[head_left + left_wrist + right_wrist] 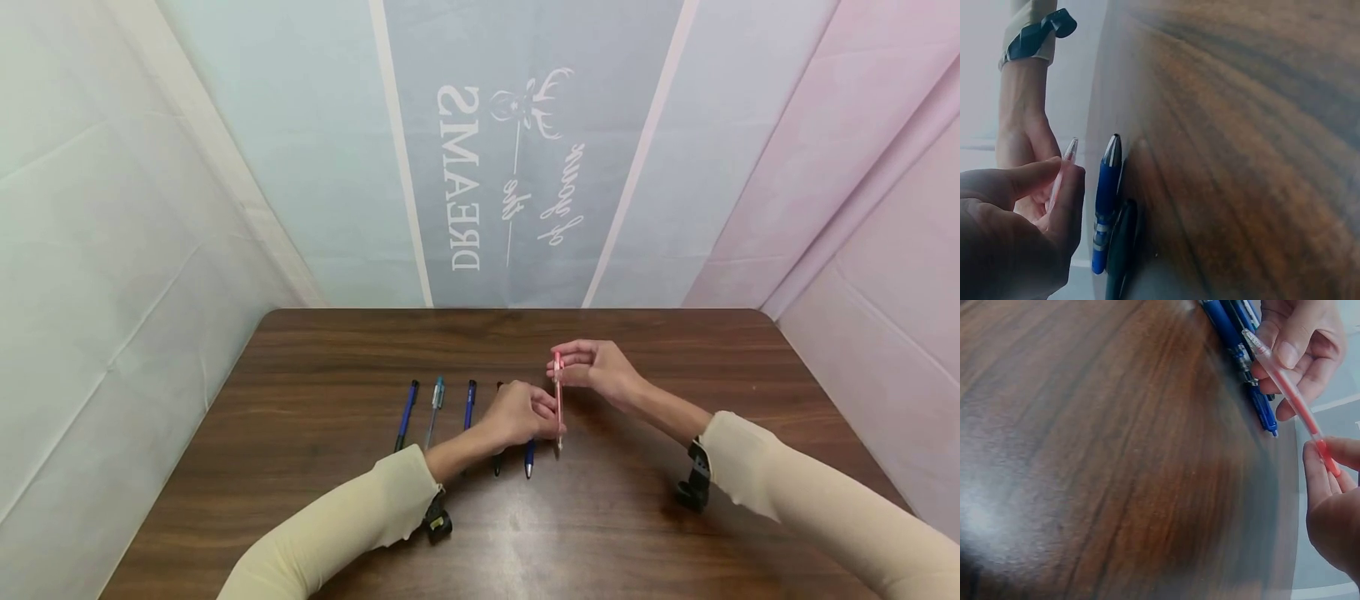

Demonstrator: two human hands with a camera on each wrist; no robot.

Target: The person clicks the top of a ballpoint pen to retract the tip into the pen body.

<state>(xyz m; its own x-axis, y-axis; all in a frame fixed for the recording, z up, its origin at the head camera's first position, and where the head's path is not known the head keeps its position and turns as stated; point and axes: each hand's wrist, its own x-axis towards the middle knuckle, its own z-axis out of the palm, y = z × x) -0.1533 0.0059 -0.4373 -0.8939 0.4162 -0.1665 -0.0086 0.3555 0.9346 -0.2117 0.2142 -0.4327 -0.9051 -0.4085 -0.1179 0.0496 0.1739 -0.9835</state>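
A clear-barrelled pen with red ink and a red end (pixel 1297 403) is held between both hands over the table. My left hand (pixel 521 414) pinches it near the clear tip, between thumb and index finger. At the red end, my right hand (pixel 600 367) grips it with thumb and fingers. Just left of the held pen lies a blue pen with a silver tip (pixel 1109 181), partly hidden in the head view by my left hand. Beside that is a dark pen (pixel 1122 244), its middle covered by the hand in the head view.
Farther left on the brown wooden table (pixel 637 517) lie a blue pen (pixel 470 400), a clear pen with a light blue cap (pixel 438 396) and another blue pen with a dark end (pixel 407 412), roughly side by side. Printed cloth (pixel 630 50) hangs behind the table's far edge.
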